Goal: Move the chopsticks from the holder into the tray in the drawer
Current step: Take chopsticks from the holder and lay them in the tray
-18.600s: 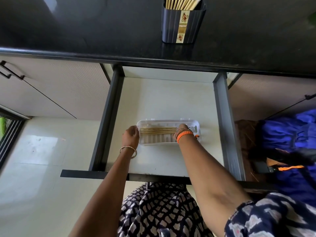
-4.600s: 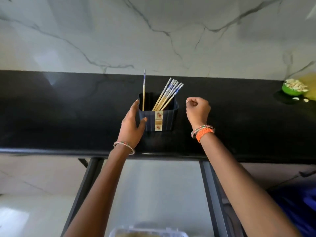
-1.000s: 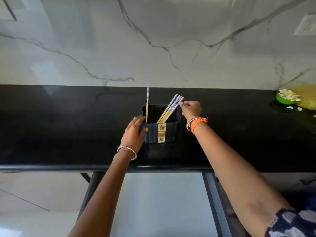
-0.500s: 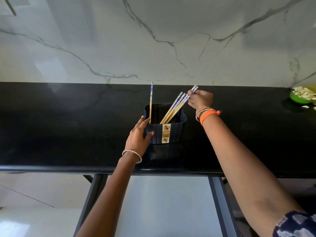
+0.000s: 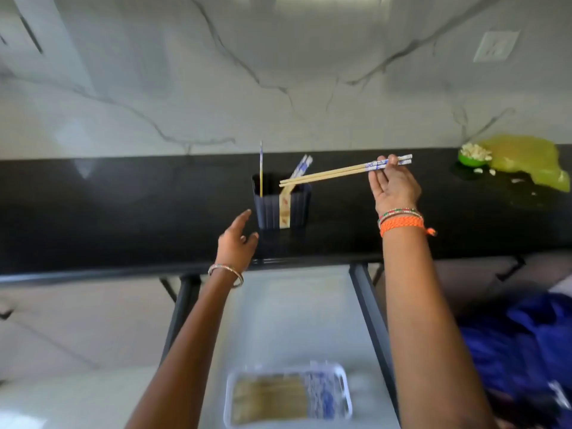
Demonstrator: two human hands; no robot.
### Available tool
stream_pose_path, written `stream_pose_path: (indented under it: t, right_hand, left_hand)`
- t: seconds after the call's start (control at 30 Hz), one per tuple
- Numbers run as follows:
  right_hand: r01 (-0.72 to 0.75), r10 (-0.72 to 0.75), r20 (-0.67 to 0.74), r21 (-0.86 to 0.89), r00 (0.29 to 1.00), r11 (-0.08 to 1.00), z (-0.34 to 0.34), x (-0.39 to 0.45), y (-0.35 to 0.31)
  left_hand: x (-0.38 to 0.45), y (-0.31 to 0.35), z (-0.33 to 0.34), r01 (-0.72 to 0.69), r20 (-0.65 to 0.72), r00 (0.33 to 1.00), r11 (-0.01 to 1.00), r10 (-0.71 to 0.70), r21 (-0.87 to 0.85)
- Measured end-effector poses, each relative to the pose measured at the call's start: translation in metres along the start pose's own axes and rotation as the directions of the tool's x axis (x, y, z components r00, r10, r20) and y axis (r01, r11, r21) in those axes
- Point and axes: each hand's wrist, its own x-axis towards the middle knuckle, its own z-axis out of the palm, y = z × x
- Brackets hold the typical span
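The right hand is pinching two slim wooden chopsticks by their blue-patterned ends, holding them nearly level above the ribbed dark holder, where about three are standing; the left hand is hovering beside it, fingers spread, holding nothing; the clear tray is lying blurred in the drawer

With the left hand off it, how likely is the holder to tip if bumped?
The holder looks squat and flat-bottomed on the counter, so probably stable. It is nearly empty, likely light, so a knock may slide it. The lone upright chopstick would probably rattle or lean.
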Motion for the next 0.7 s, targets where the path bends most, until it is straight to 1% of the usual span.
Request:
stream_pose_path:
  t: [0.07,0.13,0.23,0.27,0.33,0.4,0.47,0.53,0.6,0.63,0.7]
  right_hand:
    - [-0.087,0.089,-0.044,0.055,0.995,0.995,-0.048,-0.027,0.027]
    - [-0.191,0.201,-0.099,0.108,0.974,0.976,-0.104,-0.052,0.062]
    - [-0.371,0.404,-0.204,0.181,0.892,0.911,-0.188,-0.087,0.116]
    - [-0.428,0.459,-0.241,0.17,0.855,0.888,-0.211,-0.097,0.132]
    - [-0.508,0.524,-0.302,0.136,0.796,0.851,-0.244,-0.114,0.156]
    - [-0.561,0.551,-0.364,0.089,0.751,0.823,-0.264,-0.125,0.176]
    - [-0.598,0.554,-0.406,0.024,0.726,0.801,-0.274,-0.134,0.191]
    - [-0.608,0.543,-0.42,-0.026,0.727,0.794,-0.277,-0.14,0.204]
    - [-0.614,0.532,-0.432,-0.067,0.728,0.786,-0.273,-0.143,0.214]
    - [-0.622,0.532,-0.435,-0.086,0.726,0.778,-0.27,-0.144,0.218]
    - [-0.642,0.533,-0.444,-0.134,0.72,0.755,-0.262,-0.145,0.226]
  left_hand:
    - [-0.037,-0.022,0.005,0.137,-0.013,0.99,0.984,-0.14,-0.112]
    - [-0.078,-0.052,0.01,0.282,-0.028,0.957,0.947,-0.289,-0.152]
    - [-0.137,-0.1,0.016,0.468,-0.073,0.877,0.878,-0.475,-0.101]
    - [-0.153,-0.114,0.018,0.512,-0.074,0.853,0.856,-0.517,-0.077]
    - [-0.175,-0.139,0.023,0.567,-0.067,0.821,0.823,-0.568,-0.026]
    - [-0.187,-0.157,0.03,0.607,-0.049,0.794,0.795,-0.606,-0.006]
    - [-0.194,-0.168,0.036,0.633,-0.031,0.774,0.774,-0.633,-0.013]
    - [-0.2,-0.178,0.039,0.651,-0.015,0.758,0.758,-0.652,-0.051]
    - [-0.206,-0.188,0.038,0.675,0.04,0.737,0.731,-0.675,-0.101]
    - [-0.209,-0.193,0.037,0.697,0.081,0.717,0.706,-0.693,-0.126]
    - [-0.215,-0.199,0.033,0.762,0.163,0.646,0.616,-0.746,-0.201]
